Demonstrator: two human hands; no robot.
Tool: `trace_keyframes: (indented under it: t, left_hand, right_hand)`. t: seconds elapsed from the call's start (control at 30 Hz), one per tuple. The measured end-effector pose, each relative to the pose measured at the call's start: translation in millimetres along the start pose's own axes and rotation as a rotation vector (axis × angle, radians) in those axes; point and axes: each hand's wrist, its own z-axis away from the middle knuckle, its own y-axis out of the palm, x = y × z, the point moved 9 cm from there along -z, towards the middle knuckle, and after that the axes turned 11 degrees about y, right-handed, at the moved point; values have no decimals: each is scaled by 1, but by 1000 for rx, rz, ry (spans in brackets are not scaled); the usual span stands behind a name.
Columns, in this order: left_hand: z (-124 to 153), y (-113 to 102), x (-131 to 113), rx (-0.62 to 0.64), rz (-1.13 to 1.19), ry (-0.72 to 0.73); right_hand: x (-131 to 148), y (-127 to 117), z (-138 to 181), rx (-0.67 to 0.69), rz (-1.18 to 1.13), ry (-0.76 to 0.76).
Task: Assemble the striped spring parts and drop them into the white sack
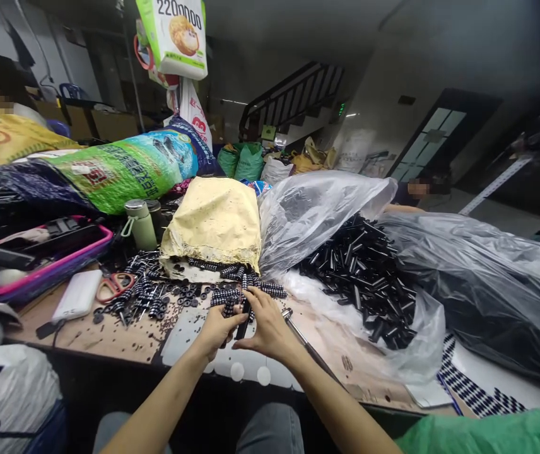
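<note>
My left hand [217, 329] is closed, thumb and fingers pinching a slim black plastic piece [242, 329] over the front of the table. Curved around that same piece from the other side, my right hand [270, 326] has its fingertips at the upper end and its thumb lower down. Just beyond both hands lie black rollers with rows of white dots [274, 289], spilling from the mouth of a yellow sack [217, 217]. Small black discs [189, 294] are scattered to the left. A metal-ended rod [305, 340] lies right of my right hand.
On the left are red-handled scissors [115, 287], a white power bank [77, 295], a green flask [140, 225] and a pink-rimmed basket [47, 263]. A clear plastic bag [322, 202] on the right spills black tubes [359, 271]. Another person [414, 192] is behind it.
</note>
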Motion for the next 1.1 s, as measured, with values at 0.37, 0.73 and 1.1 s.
trace_keyframes:
  t: [0.37,0.73,1.1]
  left_hand:
    - [17,-12,-23,-32,278,105]
    - [28,-14,-19,-158,373,78]
    - [26,-9,13,-102,250,-70]
  right_hand:
    - [10,12,18,58,-121,-71]
    - [44,29,22,139,-230,-220]
    - [13,53,26,106,-325,-59]
